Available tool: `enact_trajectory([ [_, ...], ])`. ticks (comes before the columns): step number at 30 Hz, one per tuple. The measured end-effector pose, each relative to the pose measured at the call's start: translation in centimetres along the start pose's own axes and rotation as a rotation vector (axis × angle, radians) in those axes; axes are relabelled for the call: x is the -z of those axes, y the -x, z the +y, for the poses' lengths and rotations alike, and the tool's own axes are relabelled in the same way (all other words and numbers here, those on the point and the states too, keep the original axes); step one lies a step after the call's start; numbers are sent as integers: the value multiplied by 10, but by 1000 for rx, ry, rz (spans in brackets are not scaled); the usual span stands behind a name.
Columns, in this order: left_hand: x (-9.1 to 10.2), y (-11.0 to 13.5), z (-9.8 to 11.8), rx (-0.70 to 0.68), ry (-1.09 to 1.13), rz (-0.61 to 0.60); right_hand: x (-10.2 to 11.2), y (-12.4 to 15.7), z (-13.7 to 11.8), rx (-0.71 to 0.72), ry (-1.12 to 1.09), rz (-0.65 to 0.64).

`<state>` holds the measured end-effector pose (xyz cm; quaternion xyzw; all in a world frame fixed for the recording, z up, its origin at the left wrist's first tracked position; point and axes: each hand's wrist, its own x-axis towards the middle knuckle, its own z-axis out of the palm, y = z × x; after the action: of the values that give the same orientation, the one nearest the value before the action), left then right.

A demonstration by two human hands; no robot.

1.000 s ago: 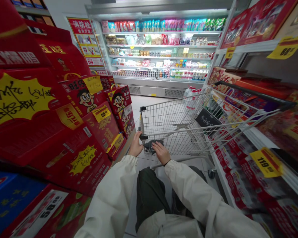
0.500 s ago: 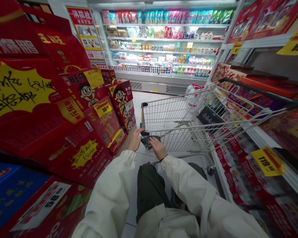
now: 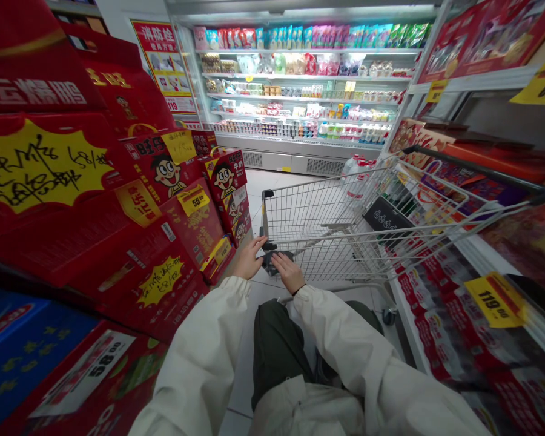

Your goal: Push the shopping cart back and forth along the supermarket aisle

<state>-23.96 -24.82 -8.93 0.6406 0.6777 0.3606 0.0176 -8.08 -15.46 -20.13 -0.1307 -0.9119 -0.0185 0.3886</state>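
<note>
Yellow tag (image 3: 193, 198) on red box (image 3: 196, 235) reads 55.00 — shelf tag (image 3: 495, 300) reads 119.00.

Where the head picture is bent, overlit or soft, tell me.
Head view: the wide lens bows the cart and the right shelf edge; the chilled cabinet at the back glows brightest; the red boxes at the left edge are dimmer and slightly soft; the left hand and right hand on the cart are sharp.
</note>
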Motion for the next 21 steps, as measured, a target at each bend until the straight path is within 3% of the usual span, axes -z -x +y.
enact_trajectory([
  [6, -1, 2, 4, -4, -100, -3, -9, 1, 2, -12, 8, -103],
  [15, 1, 1, 3, 7, -75, -29, 4, -13, -1, 41, 8, -59],
  [21, 1, 2, 2, 34, -49, -22, 7, 3, -3, 24, 20, -46],
])
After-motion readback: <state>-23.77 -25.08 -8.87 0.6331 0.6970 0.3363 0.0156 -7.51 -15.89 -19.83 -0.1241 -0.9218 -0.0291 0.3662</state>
